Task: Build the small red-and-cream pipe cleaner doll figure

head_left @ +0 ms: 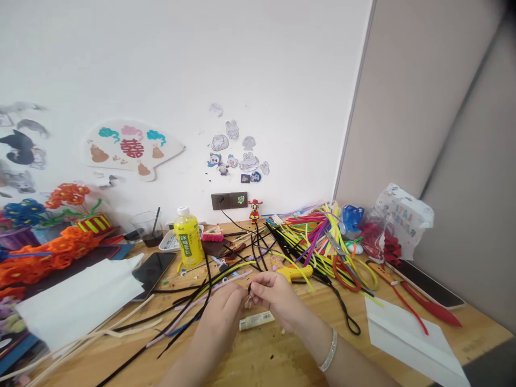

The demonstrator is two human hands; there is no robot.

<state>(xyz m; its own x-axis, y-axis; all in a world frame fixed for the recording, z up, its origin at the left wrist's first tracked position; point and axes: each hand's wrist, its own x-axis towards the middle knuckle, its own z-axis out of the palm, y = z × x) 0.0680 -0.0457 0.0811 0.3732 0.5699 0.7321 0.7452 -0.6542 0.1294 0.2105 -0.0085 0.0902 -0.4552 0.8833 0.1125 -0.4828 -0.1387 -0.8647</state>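
Over the front middle of the wooden table (294, 349), my two hands meet with fingertips together. My right hand (276, 295), with a silvery bracelet on its wrist, pinches a small black piece (249, 288) between thumb and forefinger. Its kind is too small to make out. My left hand (226, 306) is closed against it from the other side; its fingertips are mostly hidden. Just below the hands lies a pale tube (256, 321). A yellow glue gun (296, 273) lies right behind my right hand. Black pipe cleaners (177, 309) stretch out left of my left hand.
A yellow drink bottle (188, 239) stands at the back left beside a dark phone (157, 271) and white paper (80, 301). Coloured pipe cleaners (310, 231) pile up behind, with scissors (342, 263) among them. Orange pipe-cleaner flowers (48, 252) line the left; a white sheet (411, 338) lies right.
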